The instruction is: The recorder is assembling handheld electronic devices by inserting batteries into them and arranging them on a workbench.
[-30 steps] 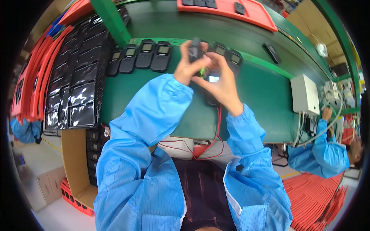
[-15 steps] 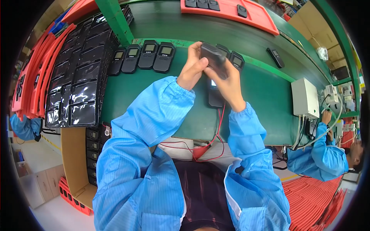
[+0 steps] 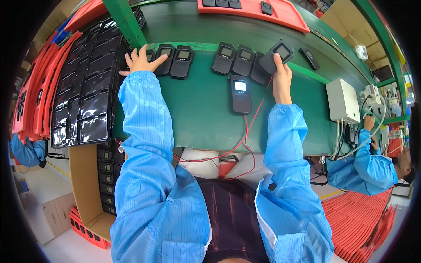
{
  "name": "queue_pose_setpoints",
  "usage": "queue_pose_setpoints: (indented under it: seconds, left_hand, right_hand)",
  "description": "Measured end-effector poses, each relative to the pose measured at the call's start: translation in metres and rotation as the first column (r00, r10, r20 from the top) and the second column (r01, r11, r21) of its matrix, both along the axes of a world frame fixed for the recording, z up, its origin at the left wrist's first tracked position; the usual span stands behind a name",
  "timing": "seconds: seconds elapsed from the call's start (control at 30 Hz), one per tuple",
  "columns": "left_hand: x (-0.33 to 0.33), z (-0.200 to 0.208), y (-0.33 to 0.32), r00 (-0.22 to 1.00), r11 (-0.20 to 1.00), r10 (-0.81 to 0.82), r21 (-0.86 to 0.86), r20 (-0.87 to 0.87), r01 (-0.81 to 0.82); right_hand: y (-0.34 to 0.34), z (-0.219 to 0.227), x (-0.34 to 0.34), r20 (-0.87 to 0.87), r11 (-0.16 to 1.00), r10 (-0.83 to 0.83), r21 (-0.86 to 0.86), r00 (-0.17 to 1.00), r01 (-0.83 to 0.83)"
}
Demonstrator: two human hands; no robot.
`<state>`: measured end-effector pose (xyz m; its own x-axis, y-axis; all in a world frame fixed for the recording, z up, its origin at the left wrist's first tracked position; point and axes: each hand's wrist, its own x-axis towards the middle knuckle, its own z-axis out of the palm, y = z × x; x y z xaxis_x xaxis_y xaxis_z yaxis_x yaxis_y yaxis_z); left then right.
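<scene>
The right hand [image 3: 282, 83] pinches one black handheld device [image 3: 281, 52], screen facing up, its long axis slanting, top end pointing away and rightward. Left of that hand: three like devices [image 3: 242, 60] in a row; left of its wrist, one lit device [image 3: 241, 100]. Farther left, the left hand [image 3: 142, 62], fingers spread, beside at least three more devices [image 3: 180, 65].
</scene>
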<state>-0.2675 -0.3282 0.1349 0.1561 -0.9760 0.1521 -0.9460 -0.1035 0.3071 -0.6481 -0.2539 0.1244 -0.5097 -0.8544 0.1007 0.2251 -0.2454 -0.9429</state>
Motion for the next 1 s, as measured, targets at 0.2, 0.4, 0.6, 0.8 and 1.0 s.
queue_pose_setpoints:
  seconds: [0.2, 0.4, 0.6, 0.8, 1.0]
  left_hand:
    - [-0.027, -0.001, 0.000, 0.995, 0.975, 0.088, 0.201, 0.042, -0.095]
    - [-0.063, -0.018, 0.000, 0.995, 0.984, 0.024, 0.174, 0.098, -0.041]
    - [-0.076, -0.005, 0.022, 0.972, 0.945, -0.218, 0.267, 0.087, 0.188]
    - [-0.085, 0.007, 0.040, 0.942, 0.920, -0.297, 0.311, 0.157, 0.239]
    - [-0.084, -0.007, 0.036, 0.931, 0.942, -0.288, 0.241, 0.224, 0.234]
  right_hand:
    - [-0.001, 0.000, 0.000, -0.030, 0.990, 0.140, 0.005, 0.990, -0.140]
    - [-0.013, -0.007, -0.008, 0.060, 0.991, 0.137, -0.009, 0.989, -0.137]
    - [-0.016, -0.002, -0.019, 0.183, 0.990, 0.121, -0.100, 0.976, -0.104]
    - [-0.015, -0.007, -0.051, 0.121, 0.994, 0.108, -0.012, 0.987, -0.107]
    - [0.016, 0.013, -0.103, -0.116, 0.858, 0.250, 0.486, 0.961, -0.165]
